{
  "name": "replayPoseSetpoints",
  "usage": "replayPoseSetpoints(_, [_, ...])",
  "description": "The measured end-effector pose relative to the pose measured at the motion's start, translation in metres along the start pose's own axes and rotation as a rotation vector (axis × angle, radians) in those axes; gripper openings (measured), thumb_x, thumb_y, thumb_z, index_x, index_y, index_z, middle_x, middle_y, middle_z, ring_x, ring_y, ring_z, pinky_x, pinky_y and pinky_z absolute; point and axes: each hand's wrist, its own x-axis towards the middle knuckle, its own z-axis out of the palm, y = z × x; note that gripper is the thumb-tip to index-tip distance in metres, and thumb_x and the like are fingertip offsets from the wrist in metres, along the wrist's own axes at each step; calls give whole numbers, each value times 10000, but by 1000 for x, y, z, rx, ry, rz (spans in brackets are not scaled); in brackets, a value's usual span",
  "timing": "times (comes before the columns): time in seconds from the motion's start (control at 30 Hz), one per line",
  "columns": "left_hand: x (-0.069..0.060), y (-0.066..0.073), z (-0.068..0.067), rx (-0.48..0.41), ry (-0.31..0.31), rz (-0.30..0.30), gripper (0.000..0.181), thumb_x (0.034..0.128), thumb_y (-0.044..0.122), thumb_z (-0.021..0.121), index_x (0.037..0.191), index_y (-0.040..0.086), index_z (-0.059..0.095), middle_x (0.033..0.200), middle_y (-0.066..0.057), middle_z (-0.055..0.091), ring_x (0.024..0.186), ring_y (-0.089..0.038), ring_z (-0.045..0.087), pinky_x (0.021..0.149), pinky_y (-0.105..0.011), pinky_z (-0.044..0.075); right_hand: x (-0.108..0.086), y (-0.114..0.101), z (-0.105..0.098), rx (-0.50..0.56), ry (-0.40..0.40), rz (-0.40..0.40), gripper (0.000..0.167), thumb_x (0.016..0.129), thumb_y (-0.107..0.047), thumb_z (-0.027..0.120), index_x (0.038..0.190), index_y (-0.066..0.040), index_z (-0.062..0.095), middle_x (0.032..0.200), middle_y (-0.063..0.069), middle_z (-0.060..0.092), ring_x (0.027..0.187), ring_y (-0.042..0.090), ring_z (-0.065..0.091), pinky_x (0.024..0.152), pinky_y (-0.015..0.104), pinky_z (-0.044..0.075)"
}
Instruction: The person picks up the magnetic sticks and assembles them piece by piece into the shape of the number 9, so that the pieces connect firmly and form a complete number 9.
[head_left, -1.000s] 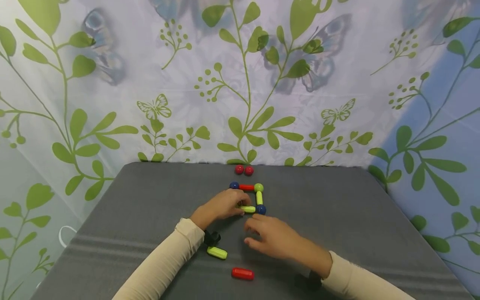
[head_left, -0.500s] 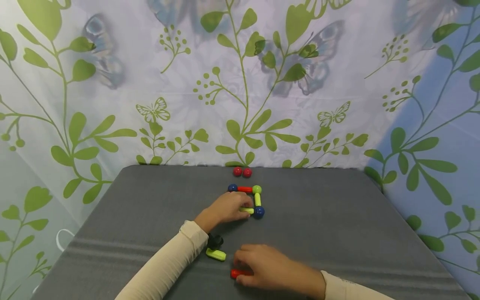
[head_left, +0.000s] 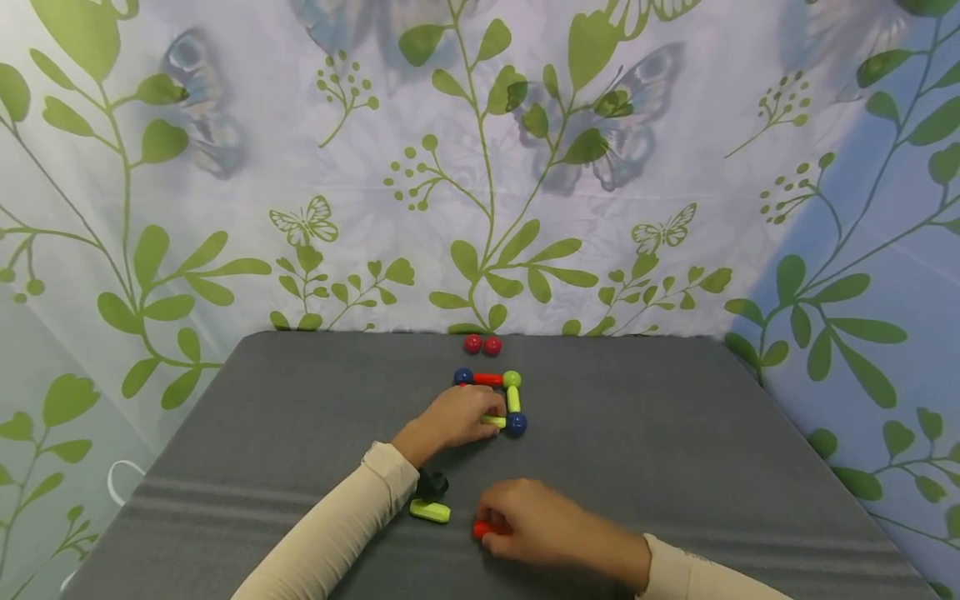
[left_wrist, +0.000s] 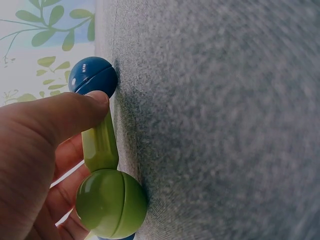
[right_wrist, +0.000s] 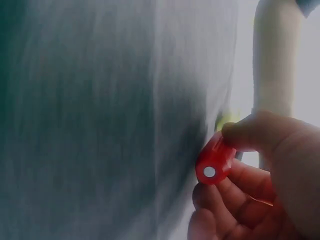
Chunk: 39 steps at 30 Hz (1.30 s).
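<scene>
My left hand (head_left: 461, 417) pinches a yellow-green rod (left_wrist: 100, 142) that joins a blue ball (left_wrist: 93, 76) and a green ball (left_wrist: 112, 204) in the left wrist view. This rod belongs to a frame of rods and balls, with a red rod (head_left: 487, 379), a green ball (head_left: 512, 379), another yellow-green rod (head_left: 513, 399) and blue balls (head_left: 516, 423) at two corners; the hand covers its left part. Nearer the front edge, my right hand (head_left: 536, 523) holds a red rod (right_wrist: 216, 159) between thumb and fingers, its metal end showing in the right wrist view.
Two red balls (head_left: 482, 344) lie at the back edge of the grey table (head_left: 637, 433). A loose yellow-green rod (head_left: 430, 511) lies left of my right hand, below my left wrist. A patterned cloth (head_left: 337, 167) hangs behind the table.
My right hand has moved from near the frame down to the loose red rod, gripped it and shifted it slightly up and right. My left hand stays at the frame.
</scene>
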Motion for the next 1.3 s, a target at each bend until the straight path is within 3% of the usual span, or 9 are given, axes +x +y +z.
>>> replayPoseSetpoints(0.3, [1, -3, 3, -1, -7, -17, 122, 895, 241, 797, 990, 199, 732, 953, 81, 640, 827, -68, 567, 769, -275, 490, 2, 48, -24, 47, 177, 230, 90, 906, -192, 764, 902, -188, 674, 722, -157, 595, 619, 10, 555, 577, 254, 480])
replayPoseSetpoints(0.47, [1, -1, 5, 0, -17, -29, 123, 897, 252, 795, 992, 214, 727, 970, 87, 646, 838, -61, 564, 772, -277, 488, 1, 62, -27, 114, 239, 343, 109, 919, -196, 759, 886, -159, 662, 705, -118, 617, 591, 58, 565, 532, 272, 468])
replayPoseSetpoints(0.67, [1, -2, 5, -3, -2, -18, 128, 894, 242, 796, 995, 192, 735, 962, 64, 656, 816, -67, 559, 754, -275, 486, 3, 67, -30, 211, 283, 451, 148, 908, -206, 771, 852, -124, 662, 721, -63, 638, 589, 115, 588, 533, 301, 492])
replayPoseSetpoints(0.97, [1, 0, 5, 5, 2, -23, 142, 907, 249, 784, 1024, 184, 736, 976, 68, 647, 822, -70, 562, 752, -279, 485, 10, 74, -29, 498, 352, 604, 177, 909, -176, 770, 863, -49, 656, 717, 29, 669, 621, 183, 665, 589, 341, 571])
replayPoseSetpoints(1.3, [1, -2, 6, 11, 21, -13, 137, 906, 237, 786, 1024, 183, 742, 977, 66, 648, 844, -79, 579, 770, -286, 495, 15, 68, -31, 660, 363, 657, 149, 921, -114, 747, 895, -11, 643, 773, 69, 683, 668, 200, 680, 629, 363, 587])
